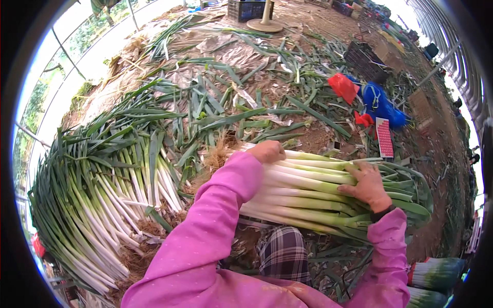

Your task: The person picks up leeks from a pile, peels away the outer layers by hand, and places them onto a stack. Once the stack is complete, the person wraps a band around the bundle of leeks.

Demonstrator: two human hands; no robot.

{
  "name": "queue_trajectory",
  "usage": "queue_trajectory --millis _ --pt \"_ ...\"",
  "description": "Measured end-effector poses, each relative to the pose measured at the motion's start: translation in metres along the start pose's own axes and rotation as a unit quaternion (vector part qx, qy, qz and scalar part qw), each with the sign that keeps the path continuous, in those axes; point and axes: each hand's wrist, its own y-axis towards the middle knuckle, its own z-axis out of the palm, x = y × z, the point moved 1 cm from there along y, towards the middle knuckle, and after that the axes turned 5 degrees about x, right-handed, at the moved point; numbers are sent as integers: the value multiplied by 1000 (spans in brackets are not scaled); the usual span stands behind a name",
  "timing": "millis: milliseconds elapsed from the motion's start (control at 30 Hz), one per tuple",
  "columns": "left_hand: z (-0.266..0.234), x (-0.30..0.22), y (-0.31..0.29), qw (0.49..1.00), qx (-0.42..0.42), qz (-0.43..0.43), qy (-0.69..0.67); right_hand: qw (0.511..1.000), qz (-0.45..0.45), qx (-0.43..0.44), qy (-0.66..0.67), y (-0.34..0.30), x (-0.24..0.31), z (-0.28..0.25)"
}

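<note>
The thick bundle of leeks [303, 195] lies crosswise in front of the person, just beyond the plaid-covered knee [284, 251], white shanks to the left and green leaves to the right; what bears its weight is mostly hidden. The stalks run nearly parallel, which probably lets them sit flat and close instead of rolling apart. The left hand [268, 152] is at the far edge of the white part with its fingers folded down (their tips are out of sight, so I cannot tell whether they grip a stalk or only press). The right hand [367, 185] rests on top where white turns to green, its fingers spread rather than clenched, seemingly to steady several stalks at once. Just left of the bundle is a tuft of brown roots [220, 154]. Well within reach on the left, a large leek pile [92, 205] fans out, its root ends turned toward the person, perhaps for easy picking up. Cut leaves [221, 97] litter the ground beyond. Farther right sit a blue bag [381, 105], a red-and-white card [384, 137] and a dark crate [365, 60]; more bundles [436, 273] lie at the lower right.
</note>
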Motion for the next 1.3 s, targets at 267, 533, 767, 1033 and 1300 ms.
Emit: queue_trajectory --millis 267,533,767,1033,1300 --pt "-32 -5 -52 992 -25 -64 104 991 44 119 33 39 -12 16" --pt "-21 132 -419 631 -501 -402 435 996 20 79 20 42 -37 27" --pt "19 238 -634 579 -391 -699 150 998 -11 28 50 47 -17 26" --pt "-42 160 -489 674 -510 -249 -472 997 42 57 19 42 0 18" --pt "-127 -31 -367 857 -344 -41 -382 994 75 82 4 39 3 17"
